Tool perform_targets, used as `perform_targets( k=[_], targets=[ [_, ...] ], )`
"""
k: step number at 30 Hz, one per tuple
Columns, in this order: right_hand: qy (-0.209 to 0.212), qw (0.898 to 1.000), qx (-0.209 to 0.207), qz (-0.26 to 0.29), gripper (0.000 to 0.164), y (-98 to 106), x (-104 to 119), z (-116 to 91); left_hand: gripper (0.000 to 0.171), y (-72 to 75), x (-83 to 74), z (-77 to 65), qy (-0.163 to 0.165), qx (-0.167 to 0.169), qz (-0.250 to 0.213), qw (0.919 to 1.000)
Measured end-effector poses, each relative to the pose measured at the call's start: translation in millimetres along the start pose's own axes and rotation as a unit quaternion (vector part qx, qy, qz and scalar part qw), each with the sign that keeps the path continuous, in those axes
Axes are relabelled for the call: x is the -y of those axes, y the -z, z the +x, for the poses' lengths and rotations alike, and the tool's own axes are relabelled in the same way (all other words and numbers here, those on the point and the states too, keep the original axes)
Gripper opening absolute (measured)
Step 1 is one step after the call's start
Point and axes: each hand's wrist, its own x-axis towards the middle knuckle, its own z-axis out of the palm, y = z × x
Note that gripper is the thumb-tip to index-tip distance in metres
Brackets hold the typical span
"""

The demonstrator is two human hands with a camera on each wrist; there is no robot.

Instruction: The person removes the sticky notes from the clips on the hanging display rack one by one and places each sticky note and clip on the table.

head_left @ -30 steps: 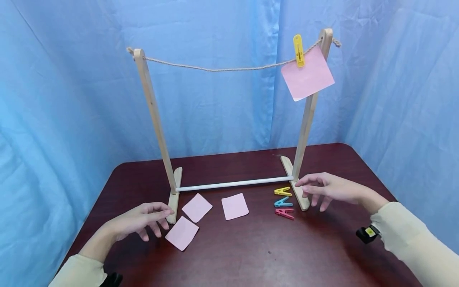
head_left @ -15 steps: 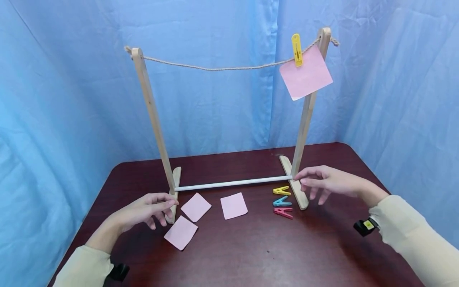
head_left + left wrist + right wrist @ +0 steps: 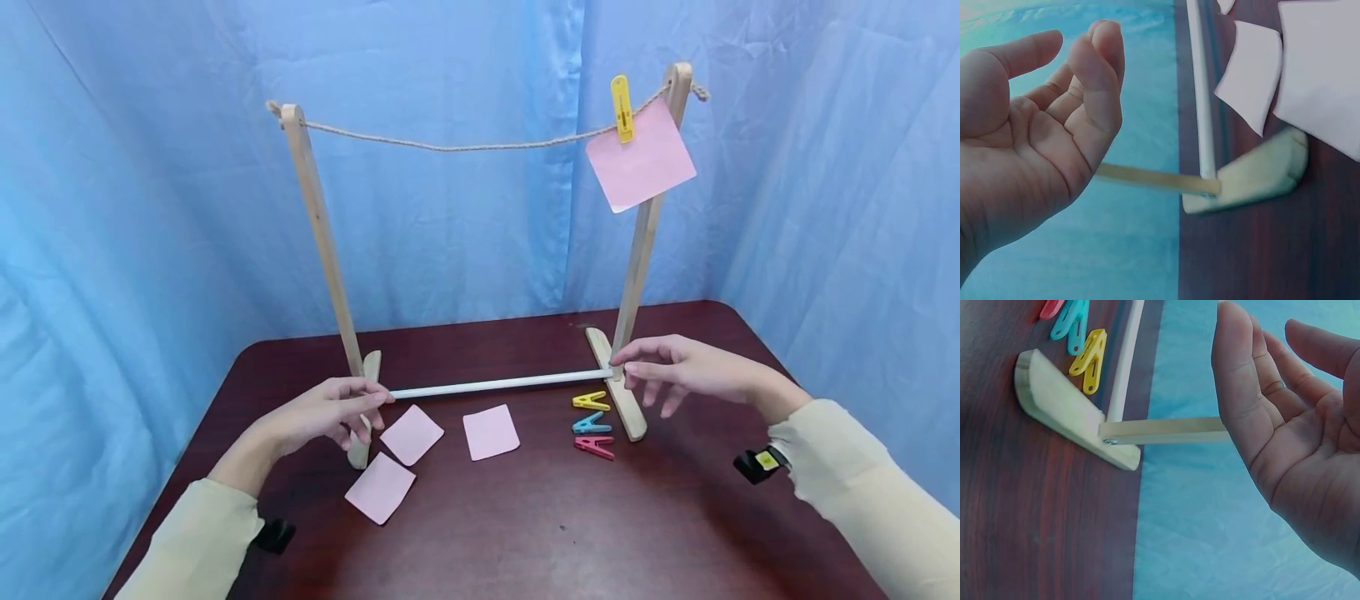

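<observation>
In the head view my left hand (image 3: 330,415) hovers over the left foot of the wooden stand, close to two pink paper squares, (image 3: 412,435) one behind the other. Its fingers are loosely bent around nothing, as the left wrist view confirms. My right hand (image 3: 686,375) hangs above the stand's right foot (image 3: 628,410), relaxed and holding nothing. Left of it lie a yellow clothespin (image 3: 590,401), a blue clothespin (image 3: 592,423) and a red clothespin (image 3: 595,447) in a column. Another pink square (image 3: 491,432) lies mid-table. One pink sheet (image 3: 641,162) hangs from the rope under a yellow clothespin (image 3: 622,108).
A rope (image 3: 465,148) sags between the two upright posts, such as the left post (image 3: 318,225). Low down, a white rod (image 3: 495,384) joins the feet. Blue curtains (image 3: 450,242) surround the dark wooden table (image 3: 525,533) at the back and sides.
My left hand has moved up and to the right, over the stand's left foot. The right hand has risen slightly and shifted a little left. The papers and clothespins lie as before.
</observation>
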Motion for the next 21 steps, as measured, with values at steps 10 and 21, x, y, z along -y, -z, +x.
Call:
perform_targets(
  k=[10, 21],
  targets=[
    [0.02, 1.0, 0.002, -0.013, 0.039, -0.5, 27.8, 5.0, 0.037, -6.4, -34.8, 20.9, -0.035, 0.007, 0.01, 0.9993],
    [0.037, 0.999, -0.002, -0.028, 0.04, 5.5, 54.5, 2.7, 0.035, -16.1, -68.1, 40.7, -0.053, 0.024, -0.003, 0.9983]
  ],
)
